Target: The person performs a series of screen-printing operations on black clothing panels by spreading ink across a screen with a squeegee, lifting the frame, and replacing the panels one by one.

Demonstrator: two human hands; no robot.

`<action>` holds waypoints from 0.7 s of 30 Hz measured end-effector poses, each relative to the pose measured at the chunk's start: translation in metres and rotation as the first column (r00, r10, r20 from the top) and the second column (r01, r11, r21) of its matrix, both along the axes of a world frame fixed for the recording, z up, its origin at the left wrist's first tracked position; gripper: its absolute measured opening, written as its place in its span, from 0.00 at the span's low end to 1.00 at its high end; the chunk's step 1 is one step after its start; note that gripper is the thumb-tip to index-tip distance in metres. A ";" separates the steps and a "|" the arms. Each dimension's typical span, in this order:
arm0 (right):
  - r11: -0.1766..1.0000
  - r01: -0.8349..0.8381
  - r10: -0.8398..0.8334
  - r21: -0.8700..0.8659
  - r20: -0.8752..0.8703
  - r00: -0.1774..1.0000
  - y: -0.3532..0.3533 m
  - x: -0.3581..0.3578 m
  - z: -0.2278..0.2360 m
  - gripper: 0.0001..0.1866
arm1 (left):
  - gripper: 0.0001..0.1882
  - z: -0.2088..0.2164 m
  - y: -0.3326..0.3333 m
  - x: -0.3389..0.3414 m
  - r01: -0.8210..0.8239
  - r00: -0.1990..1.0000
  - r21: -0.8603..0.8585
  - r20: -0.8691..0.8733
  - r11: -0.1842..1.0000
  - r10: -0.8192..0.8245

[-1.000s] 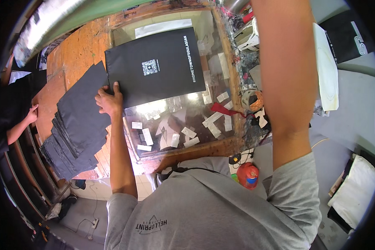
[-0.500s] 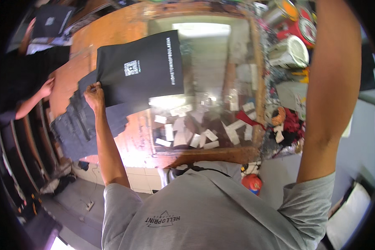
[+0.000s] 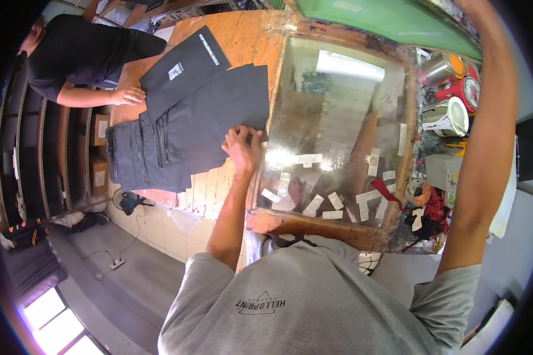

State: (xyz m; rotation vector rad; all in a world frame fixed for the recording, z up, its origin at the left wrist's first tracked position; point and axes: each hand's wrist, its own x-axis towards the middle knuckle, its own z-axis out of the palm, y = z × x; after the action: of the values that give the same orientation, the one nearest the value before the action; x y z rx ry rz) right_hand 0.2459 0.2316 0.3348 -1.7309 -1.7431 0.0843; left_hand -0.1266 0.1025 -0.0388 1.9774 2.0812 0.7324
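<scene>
My left hand (image 3: 243, 147) is closed, its fingertips pinching the near right corner of a plain flat black piece, apparently a bag (image 3: 237, 97). That piece lies on a stack of black pieces (image 3: 151, 151) on the wooden table. Over its far left part lies a black piece with a white square code and white lettering (image 3: 189, 59). My right arm reaches up to the far right, and only a bit of my right hand (image 3: 472, 5) shows at the picture's top edge, beside a tilted green screen frame (image 3: 373, 21). Its fingers are out of sight.
A glass panel (image 3: 314, 124) with scattered white tape pieces is set in the table (image 3: 260, 29). Paint cans (image 3: 447, 118) and red rags (image 3: 435, 207) line its right side. A co-worker's hand (image 3: 128, 96) rests at the table's left edge, near shelves (image 3: 41, 148).
The printed black piece has gone from over the glass to the stack on the left. My left hand now holds a plain piece's corner. The green frame has come into view, tilted.
</scene>
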 end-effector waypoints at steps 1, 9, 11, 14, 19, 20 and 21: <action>1.000 0.000 0.000 -0.005 0.004 1.000 -0.001 -0.003 0.002 0.22 | 0.15 0.002 0.007 -0.006 -0.051 0.967 -0.080 0.247 0.996 0.069; 0.996 -0.025 0.019 -0.080 -0.072 0.997 -0.013 -0.005 0.006 0.19 | 0.15 0.006 0.030 0.009 0.237 0.939 -0.124 0.286 0.964 -0.194; 0.994 -0.023 0.017 -0.103 -0.067 0.998 -0.013 -0.004 0.008 0.19 | 0.23 -0.004 0.025 0.041 0.256 0.959 -0.194 -0.075 0.947 -0.275; 0.990 -0.090 0.078 -0.110 -0.108 0.991 -0.017 0.003 0.010 0.20 | 0.29 -0.020 0.023 0.097 0.418 0.886 -0.165 -0.142 0.894 -0.440; 0.986 -0.152 0.145 -0.071 -0.090 0.985 -0.019 0.016 0.006 0.19 | 0.30 -0.033 0.014 0.187 0.630 0.763 -0.075 -0.126 0.773 -0.635; 0.986 -0.151 0.146 -0.070 -0.069 0.987 -0.019 0.019 0.005 0.19 | 0.30 -0.032 0.014 0.200 0.652 0.740 -0.086 -0.138 0.753 -0.658; 0.986 -0.154 0.151 -0.069 -0.047 0.987 -0.017 0.021 0.004 0.19 | 0.30 -0.032 0.012 0.211 0.663 0.729 -0.103 -0.132 0.741 -0.671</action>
State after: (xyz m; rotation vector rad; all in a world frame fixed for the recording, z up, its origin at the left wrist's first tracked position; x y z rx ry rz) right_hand 0.2668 0.2144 0.3387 -1.6315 -1.8601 0.2522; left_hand 0.0845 0.1148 -0.0708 2.5740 1.2340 0.3663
